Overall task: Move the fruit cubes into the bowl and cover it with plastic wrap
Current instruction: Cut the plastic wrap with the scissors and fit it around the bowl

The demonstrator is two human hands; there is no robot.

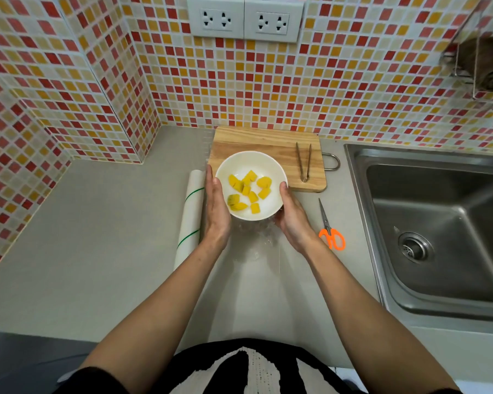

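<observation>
Nearest to me, both forearms reach up the middle of the frame to the white bowl (251, 185). The left hand (217, 207) lies flat against its left wall, fingers (210, 177) straight and pressed together. The right hand (292, 214) cups the lower right side; its thumb rests at the rim, and how the other fingers lie I cannot tell, since they go under the bowl.

Clear plastic wrap (256, 240) shows crumpled just below the bowl, between the wrists. The yellow fruit cubes (248, 191) are all inside, so I judge the moving done and the covering under way. The next move probably calls for smoothing the film down around the sides until it clings.

Left of centre lies the wrap roll (189, 217); right of the bowl, orange-handled scissors (330, 227) on the grey surface (111, 237). Behind, metal tongs (304, 162) rest on the wooden cutting board (265, 140).
</observation>
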